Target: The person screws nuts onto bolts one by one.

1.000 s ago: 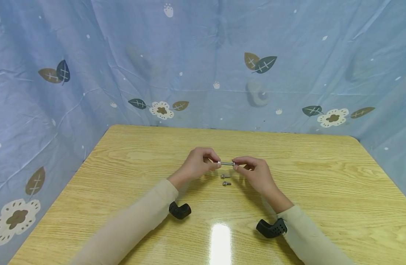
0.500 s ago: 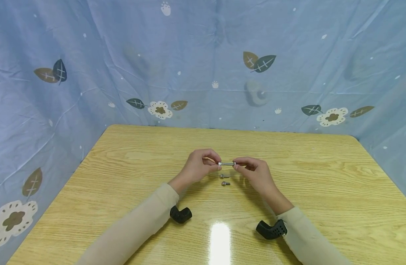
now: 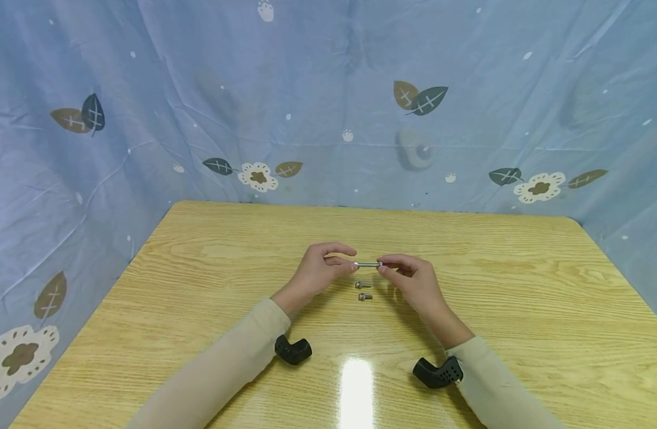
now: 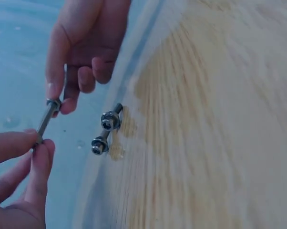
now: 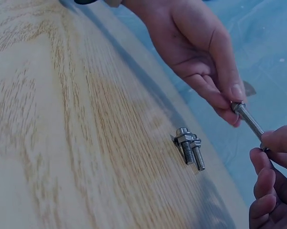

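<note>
A long silver bolt (image 3: 368, 264) is held level above the table between both hands. My left hand (image 3: 316, 273) pinches its head end; in the head view the index finger is raised off it while the thumb stays at the head. At the other end, my right hand (image 3: 416, 280) grips a nut (image 4: 53, 104) on the threads between thumb and fingertips. The threaded shank (image 5: 250, 119) shows bare between the hands in the right wrist view. Two shorter bolts (image 5: 185, 143), each with a nut on it, lie side by side on the table just below the hands.
The wood-grain table (image 3: 226, 357) ends at a blue patterned curtain (image 3: 328, 107) behind and at the sides. A black curved mount (image 3: 293, 350) sits at the left sleeve, and another black mount (image 3: 438, 373) at the right. A bright reflection shines on the near tabletop.
The left index finger has lifted away from the bolt's head. Both hands and the bolt otherwise stay in nearly the same place, and the two bolts on the table lie still.
</note>
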### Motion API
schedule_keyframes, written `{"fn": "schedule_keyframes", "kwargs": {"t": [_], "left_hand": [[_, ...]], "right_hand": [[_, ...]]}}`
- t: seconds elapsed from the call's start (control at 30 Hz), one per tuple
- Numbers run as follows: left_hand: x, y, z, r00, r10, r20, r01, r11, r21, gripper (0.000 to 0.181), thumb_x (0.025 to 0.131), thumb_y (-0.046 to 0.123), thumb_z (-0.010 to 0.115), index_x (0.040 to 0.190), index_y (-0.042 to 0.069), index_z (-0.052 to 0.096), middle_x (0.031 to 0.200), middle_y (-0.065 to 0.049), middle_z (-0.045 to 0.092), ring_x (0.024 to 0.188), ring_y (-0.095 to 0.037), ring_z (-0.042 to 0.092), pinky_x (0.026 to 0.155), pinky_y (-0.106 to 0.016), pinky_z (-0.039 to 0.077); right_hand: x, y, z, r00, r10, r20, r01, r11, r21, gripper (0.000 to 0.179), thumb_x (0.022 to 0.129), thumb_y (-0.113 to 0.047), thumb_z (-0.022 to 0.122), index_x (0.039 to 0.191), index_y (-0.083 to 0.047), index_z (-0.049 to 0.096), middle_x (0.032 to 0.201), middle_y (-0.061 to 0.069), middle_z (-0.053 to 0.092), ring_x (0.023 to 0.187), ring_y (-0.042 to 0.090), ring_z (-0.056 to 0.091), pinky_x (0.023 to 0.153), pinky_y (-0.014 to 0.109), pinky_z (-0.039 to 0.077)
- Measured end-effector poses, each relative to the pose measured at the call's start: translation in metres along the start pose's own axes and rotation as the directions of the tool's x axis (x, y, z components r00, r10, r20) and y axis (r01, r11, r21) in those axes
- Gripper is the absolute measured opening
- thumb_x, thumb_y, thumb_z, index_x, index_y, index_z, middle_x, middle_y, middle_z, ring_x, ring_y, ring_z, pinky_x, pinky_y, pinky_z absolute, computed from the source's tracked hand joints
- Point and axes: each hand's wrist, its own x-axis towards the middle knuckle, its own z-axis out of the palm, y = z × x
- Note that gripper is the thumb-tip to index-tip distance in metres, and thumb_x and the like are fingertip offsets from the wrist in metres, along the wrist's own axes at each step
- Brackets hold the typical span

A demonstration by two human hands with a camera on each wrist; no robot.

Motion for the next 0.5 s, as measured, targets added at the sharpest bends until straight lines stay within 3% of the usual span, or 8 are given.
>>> {"fn": "schedule_keyframes", "kwargs": {"t": [0.07,0.27,0.5], "left_hand": [[0.0004,-0.0011,0.0001,1.000,-0.008,-0.004,0.008,1.000,0.000,0.025,0.088,0.016,0.072,0.111,0.004,0.071,0.127,-0.011,0.062,0.101,-0.020,0.070,0.087,-0.034,0.056],[0.0004,-0.0013,0.0016,0.999,0.022,0.046,-0.022,1.000,-0.006,0.019,0.093,0.016,0.066,0.106,0.003,0.070,0.099,-0.021,0.070,0.087,-0.030,0.071,0.075,-0.037,0.059],[0.0003,-0.0015,0.0026,0.998,0.049,0.034,-0.047,0.998,-0.041,0.016,0.091,0.008,0.067,0.106,0.003,0.069,0.098,-0.022,0.069,0.090,-0.035,0.070,0.077,-0.039,0.059]], "right_hand": [[-0.0001,0.0004,0.0000,1.000,0.001,-0.004,-0.001,1.000,0.005,0.031,0.092,-0.022,0.068,0.116,-0.002,0.068,0.107,0.014,0.066,0.072,0.019,0.060,0.058,0.030,0.051],[-0.0005,0.0007,0.0002,1.000,0.000,-0.012,0.000,1.000,0.027,0.032,0.093,-0.021,0.067,0.117,-0.001,0.067,0.110,0.015,0.066,0.078,0.015,0.064,0.066,0.028,0.054],[0.0001,0.0022,0.0008,1.000,0.008,-0.009,-0.008,1.000,0.020,0.035,0.092,-0.025,0.068,0.119,-0.003,0.066,0.103,0.009,0.068,0.078,0.017,0.063,0.065,0.028,0.053]]}}
